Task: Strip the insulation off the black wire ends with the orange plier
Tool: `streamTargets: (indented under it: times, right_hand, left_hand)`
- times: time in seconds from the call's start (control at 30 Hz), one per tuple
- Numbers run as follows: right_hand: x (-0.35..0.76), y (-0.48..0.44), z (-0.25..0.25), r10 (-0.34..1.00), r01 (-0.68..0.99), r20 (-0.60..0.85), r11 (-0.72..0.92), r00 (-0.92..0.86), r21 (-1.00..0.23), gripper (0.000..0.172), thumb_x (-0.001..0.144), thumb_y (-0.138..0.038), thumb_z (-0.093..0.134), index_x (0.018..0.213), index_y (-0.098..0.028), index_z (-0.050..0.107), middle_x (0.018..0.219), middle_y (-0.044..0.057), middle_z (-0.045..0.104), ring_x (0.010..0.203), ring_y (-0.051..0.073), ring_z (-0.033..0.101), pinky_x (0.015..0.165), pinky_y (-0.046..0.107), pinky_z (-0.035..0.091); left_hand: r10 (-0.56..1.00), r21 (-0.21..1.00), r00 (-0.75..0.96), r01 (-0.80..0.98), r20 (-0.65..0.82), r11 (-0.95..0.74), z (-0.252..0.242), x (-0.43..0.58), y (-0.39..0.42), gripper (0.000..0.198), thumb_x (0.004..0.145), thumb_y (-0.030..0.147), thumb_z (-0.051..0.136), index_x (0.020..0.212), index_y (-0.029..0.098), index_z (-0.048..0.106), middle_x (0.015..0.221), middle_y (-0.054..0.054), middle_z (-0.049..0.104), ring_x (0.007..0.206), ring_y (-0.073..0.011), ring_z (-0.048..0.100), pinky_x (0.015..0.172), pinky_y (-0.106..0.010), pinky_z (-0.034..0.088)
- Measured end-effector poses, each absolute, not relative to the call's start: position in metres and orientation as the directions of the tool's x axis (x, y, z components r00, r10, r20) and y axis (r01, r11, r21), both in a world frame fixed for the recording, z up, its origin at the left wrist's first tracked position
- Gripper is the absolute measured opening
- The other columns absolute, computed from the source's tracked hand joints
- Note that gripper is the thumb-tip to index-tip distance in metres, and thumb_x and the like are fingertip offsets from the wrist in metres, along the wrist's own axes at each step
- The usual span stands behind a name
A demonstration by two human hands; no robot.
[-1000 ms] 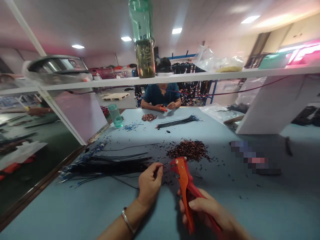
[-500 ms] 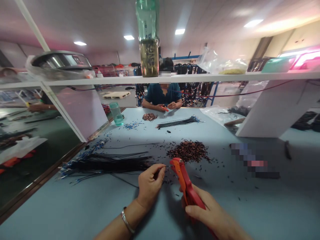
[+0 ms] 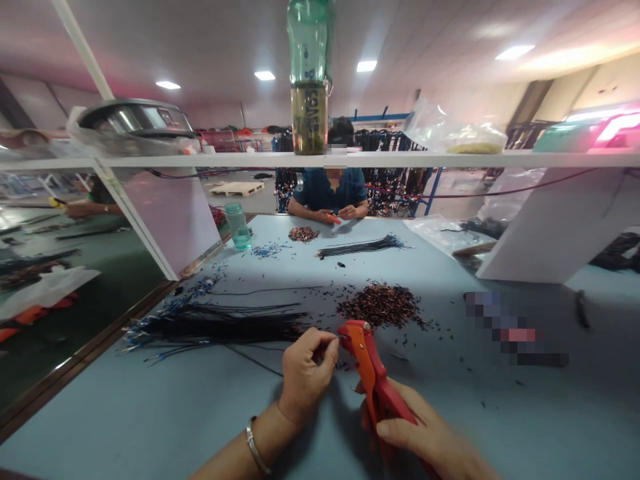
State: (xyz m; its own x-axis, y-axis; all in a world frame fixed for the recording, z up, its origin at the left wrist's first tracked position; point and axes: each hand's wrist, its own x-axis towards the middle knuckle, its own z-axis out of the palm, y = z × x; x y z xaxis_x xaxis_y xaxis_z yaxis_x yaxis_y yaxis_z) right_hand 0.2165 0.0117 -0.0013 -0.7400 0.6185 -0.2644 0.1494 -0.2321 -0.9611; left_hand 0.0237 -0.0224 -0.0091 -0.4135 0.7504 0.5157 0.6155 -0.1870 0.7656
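Observation:
My left hand (image 3: 309, 373), with a bracelet on the wrist, pinches a thin black wire (image 3: 255, 360) between thumb and fingertips. In my right hand (image 3: 410, 427) is a red and orange wire stripper (image 3: 367, 363), its handles gripped and its head raised toward the left. The stripper's jaws are right beside my left fingertips, at the wire's end; whether they bite on it I cannot tell. A bundle of black wires (image 3: 215, 325) with blue and white ends lies left of my hands. Behind the stripper sits a heap of small dark and coppery offcuts (image 3: 380, 305).
Across the table (image 3: 150, 413) a co-worker (image 3: 330, 190) holds a red tool. A shelf (image 3: 240, 161) spans above, carrying a green bottle (image 3: 309, 100). Another green bottle (image 3: 238, 228) stands on the table near a smaller wire bundle (image 3: 360, 247). A pixelated object (image 3: 517, 333) lies at right.
The wire stripper's head and my left fingertips have come together, closing the small gap between them. The whole view has shifted slightly.

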Motion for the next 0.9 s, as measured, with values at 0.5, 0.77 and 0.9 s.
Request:
streamTargets:
  times: [0.5,0.77,0.9]
  right_hand:
    - [0.218,0.011,-0.005,0.625,0.153,-0.234,-0.182,-0.745,-0.971,0.050,0.070,-0.045,0.070,0.110,-0.017,0.061,0.093,0.006,0.066,0.086,0.023,0.058,0.077,0.034,0.045]
    - [0.219,0.014,-0.009,0.519,-0.011,-0.205,-0.382,-0.830,-0.924,0.052,0.073,-0.041,0.071,0.116,-0.016,0.055,0.093,0.007,0.067,0.078,0.021,0.064,0.069,0.033,0.048]
    - [0.221,0.017,-0.011,0.493,-0.055,-0.166,-0.403,-0.854,-0.914,0.048,0.075,-0.039,0.071,0.115,-0.016,0.056,0.094,0.008,0.067,0.078,0.021,0.066,0.068,0.034,0.049]
  left_hand:
    - [0.729,0.707,-0.396,0.688,0.558,-0.167,-0.014,0.024,-0.023,0.020,0.082,0.020,0.055,0.064,0.017,0.062,0.056,0.003,0.053,0.050,-0.0076,0.047,0.050,-0.017,0.037]
    - [0.714,0.722,-0.425,0.672,0.557,-0.164,-0.009,0.024,-0.023,0.019,0.081,0.017,0.054,0.063,0.016,0.062,0.054,0.003,0.055,0.048,-0.0070,0.049,0.049,-0.015,0.038]
    - [0.715,0.726,-0.424,0.666,0.556,-0.169,-0.009,0.023,-0.022,0.019,0.082,0.019,0.054,0.065,0.016,0.063,0.055,0.003,0.056,0.048,-0.0072,0.049,0.049,-0.015,0.038]
